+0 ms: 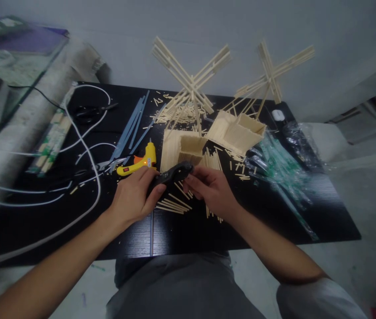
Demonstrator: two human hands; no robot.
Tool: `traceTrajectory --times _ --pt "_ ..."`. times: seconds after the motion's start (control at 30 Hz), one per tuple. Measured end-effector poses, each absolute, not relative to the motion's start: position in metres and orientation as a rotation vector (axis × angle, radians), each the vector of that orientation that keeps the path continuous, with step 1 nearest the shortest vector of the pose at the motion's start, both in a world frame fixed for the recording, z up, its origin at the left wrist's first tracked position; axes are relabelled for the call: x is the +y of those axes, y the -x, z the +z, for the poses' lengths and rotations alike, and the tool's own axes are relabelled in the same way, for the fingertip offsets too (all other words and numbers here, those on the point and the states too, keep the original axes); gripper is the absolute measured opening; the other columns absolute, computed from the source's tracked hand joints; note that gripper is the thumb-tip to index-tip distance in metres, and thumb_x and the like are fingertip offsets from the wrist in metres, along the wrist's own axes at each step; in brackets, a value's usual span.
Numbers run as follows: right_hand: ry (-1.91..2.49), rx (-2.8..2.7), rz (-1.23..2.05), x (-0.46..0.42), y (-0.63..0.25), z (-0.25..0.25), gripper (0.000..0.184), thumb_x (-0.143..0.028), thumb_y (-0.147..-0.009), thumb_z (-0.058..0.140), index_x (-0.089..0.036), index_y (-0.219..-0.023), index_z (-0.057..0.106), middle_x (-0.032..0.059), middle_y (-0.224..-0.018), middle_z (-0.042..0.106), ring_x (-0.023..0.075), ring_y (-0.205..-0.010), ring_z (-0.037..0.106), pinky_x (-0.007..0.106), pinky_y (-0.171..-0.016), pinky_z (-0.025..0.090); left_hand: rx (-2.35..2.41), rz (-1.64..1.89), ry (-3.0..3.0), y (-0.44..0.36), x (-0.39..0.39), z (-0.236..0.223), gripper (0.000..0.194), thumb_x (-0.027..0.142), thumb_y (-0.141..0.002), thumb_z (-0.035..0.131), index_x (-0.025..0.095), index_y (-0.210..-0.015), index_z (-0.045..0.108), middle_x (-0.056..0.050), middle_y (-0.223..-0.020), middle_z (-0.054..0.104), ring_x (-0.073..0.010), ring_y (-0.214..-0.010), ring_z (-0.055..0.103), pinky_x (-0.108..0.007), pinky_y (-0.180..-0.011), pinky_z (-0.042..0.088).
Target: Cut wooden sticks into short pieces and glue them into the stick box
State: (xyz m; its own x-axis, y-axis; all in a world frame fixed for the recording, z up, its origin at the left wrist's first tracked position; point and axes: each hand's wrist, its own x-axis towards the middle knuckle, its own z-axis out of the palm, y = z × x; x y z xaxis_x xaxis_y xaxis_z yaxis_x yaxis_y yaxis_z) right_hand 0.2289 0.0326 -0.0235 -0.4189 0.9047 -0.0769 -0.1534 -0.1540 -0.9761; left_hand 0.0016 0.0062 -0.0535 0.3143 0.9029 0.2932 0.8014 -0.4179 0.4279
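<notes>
Sticks of thin, pale wood (173, 205) lie loose on the black, wood-grained tabletop (334, 217), and over them, from where I stand, the person's left hand (134, 190) is clamped on a dark, plier-like hand tool (174, 172). The right hand (216, 190) has its fingertips drawn in close at the tool's far end; whether they pinch a small piece there, I cannot tell. Beyond the tool stands a pale wooden windmill-like model (191, 146) with crossed blades, and to its right a second pale wooden model (234, 133) much like it. A yellow-and-orange plastic glue gun (149, 155) lies near the left hand, a small light glowing on it. I'd judge the step in hand to be close work at the tool's far end; the next move seems to call for a steady left grip and careful right fingertips.
</notes>
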Motion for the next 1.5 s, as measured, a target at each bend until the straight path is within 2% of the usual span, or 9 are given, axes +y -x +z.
traceTrajectory --times 0.23,0.37,0.6,0.77,1.07,1.5 --pt "0.804 -1.287 1.778 0.0345 -0.2304 -0.0284 0.028 -0.041 -0.095 0.072 -0.016 -0.084 0.068 -0.0029 -0.067 0.064 0.0038 -0.048 0.039 0.020 -0.044 0.026 1.512 0.789 -2.387 -0.0016 0.0059 -0.0522 0.042 0.045 -0.104 0.036 0.014 -0.111 0.064 -0.010 -0.097 0.067 -0.0258 -0.092 0.066 -0.037 -0.076 0.052" --pt "0.804 -1.325 1.755 0.0337 -0.2311 -0.0289 0.030 -0.040 -0.097 0.069 -0.015 -0.081 0.067 -0.0031 -0.065 0.062 0.0037 -0.048 0.038 0.021 -0.044 0.025 1.523 0.781 -2.388 -0.0023 0.0058 -0.0509 0.042 0.045 -0.104 0.036 0.015 -0.106 0.064 -0.009 -0.093 0.066 -0.0253 -0.088 0.065 -0.037 -0.074 0.052" --pt "0.830 -1.293 1.773 0.0314 -0.2292 -0.0272 0.028 -0.043 -0.096 0.069 -0.016 -0.088 0.068 -0.0035 -0.067 0.061 0.0040 -0.048 0.038 0.021 -0.044 0.025 1.585 0.754 -2.424 -0.0029 0.0043 -0.0507 0.046 0.048 -0.104 0.033 0.015 -0.098 0.065 -0.009 -0.088 0.066 -0.0258 -0.083 0.065 -0.037 -0.069 0.050" --pt "0.832 -1.366 1.751 0.0336 -0.2312 -0.0278 0.033 -0.045 -0.097 0.068 -0.016 -0.083 0.066 -0.0027 -0.067 0.061 0.0044 -0.049 0.038 0.021 -0.045 0.026 1.585 0.759 -2.447 -0.0002 0.0045 -0.0509 0.046 0.048 -0.105 0.033 0.015 -0.107 0.066 -0.010 -0.096 0.070 -0.0266 -0.089 0.068 -0.036 -0.069 0.050" --pt "0.716 -1.397 1.858 0.0384 -0.2351 -0.0293 0.030 -0.044 -0.100 0.065 -0.015 -0.095 0.069 -0.0020 -0.069 0.065 0.0043 -0.049 0.037 0.021 -0.044 0.024 1.472 0.786 -2.417 0.0027 0.0064 -0.0512 0.044 0.047 -0.103 0.036 0.015 -0.112 0.064 -0.010 -0.097 0.068 -0.0262 -0.089 0.067 -0.038 -0.074 0.053" --pt "0.778 -1.404 1.844 0.0344 -0.2335 -0.0288 0.034 -0.049 -0.100 0.064 -0.016 -0.092 0.069 -0.0032 -0.065 0.060 0.0049 -0.047 0.036 0.020 -0.041 0.023 1.502 0.781 -2.410 -0.0003 0.0035 -0.0483 0.039 0.045 -0.103 0.035 0.019 -0.091 0.062 -0.007 -0.083 0.064 -0.0221 -0.078 0.063 -0.033 -0.068 0.049"
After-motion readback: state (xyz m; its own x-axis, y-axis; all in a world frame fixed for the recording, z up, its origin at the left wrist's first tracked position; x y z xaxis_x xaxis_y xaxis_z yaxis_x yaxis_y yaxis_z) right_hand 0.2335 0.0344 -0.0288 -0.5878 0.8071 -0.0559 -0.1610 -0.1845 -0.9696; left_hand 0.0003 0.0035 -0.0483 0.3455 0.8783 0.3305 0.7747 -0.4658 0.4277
